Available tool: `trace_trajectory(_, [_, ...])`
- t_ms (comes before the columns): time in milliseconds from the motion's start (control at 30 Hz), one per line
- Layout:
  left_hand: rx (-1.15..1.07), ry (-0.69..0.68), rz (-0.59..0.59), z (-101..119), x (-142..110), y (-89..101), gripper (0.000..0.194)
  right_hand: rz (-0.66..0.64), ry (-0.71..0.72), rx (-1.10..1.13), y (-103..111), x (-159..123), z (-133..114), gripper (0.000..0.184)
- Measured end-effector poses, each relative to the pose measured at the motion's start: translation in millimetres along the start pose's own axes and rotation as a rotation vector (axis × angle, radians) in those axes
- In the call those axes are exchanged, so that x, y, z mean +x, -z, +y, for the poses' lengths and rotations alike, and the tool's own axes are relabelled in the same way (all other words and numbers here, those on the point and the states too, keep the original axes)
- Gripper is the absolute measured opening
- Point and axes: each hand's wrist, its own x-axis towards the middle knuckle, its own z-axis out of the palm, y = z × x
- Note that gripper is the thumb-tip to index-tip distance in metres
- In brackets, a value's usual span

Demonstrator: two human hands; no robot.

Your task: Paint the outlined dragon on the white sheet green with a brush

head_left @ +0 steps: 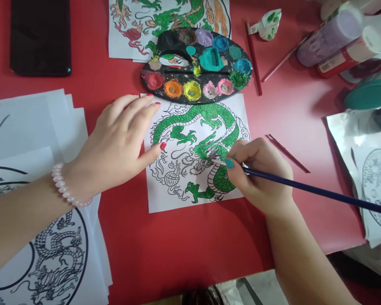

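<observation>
A printed dragon drawing (165, 203) lies on the red table, its body painted mostly green while the flames, ball and part of the face are white. My right hand (262, 176) pinches a blue-handled paintbrush (292, 182), and the brush tip touches the drawing at the dragon's head. My left hand (123, 131) rests spread out, its thumb and fingertips on the sheet's left edge. Just above the drawing sits a black oval palette (197, 99) with wells of many paint colours, overlapping a second painted dragon sheet (123, 46).
A black phone (40, 38) lies at upper left. Stacked printed sheets (70, 148) cover the left side. Thin brushes (254, 63), a crumpled green-stained tissue (269, 25) and paint bottles (330, 36) are at upper right. Another printed sheet (352, 161) lies at the right edge.
</observation>
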Motion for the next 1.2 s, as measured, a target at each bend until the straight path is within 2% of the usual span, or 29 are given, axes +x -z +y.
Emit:
trace_trajectory(733, [-0.016, -0.001, -0.012, -0.6, 0.0, -0.5, 0.059, 0.006, 0.028, -0.031, 1.0, -1.5, -0.5, 0.023])
trace_trajectory(867, [-0.026, -0.009, 0.02, -1.8, 0.2, -1.5, 0.061, -0.007, 0.04, -0.056, 1.4, -1.0, -0.3, 0.023])
trace_trajectory(1200, [-0.037, -0.001, 0.006, -0.7, -0.2, -1.5, 0.061, -0.01, 0.034, 0.0, -1.1, -0.7, -2.0, 0.021])
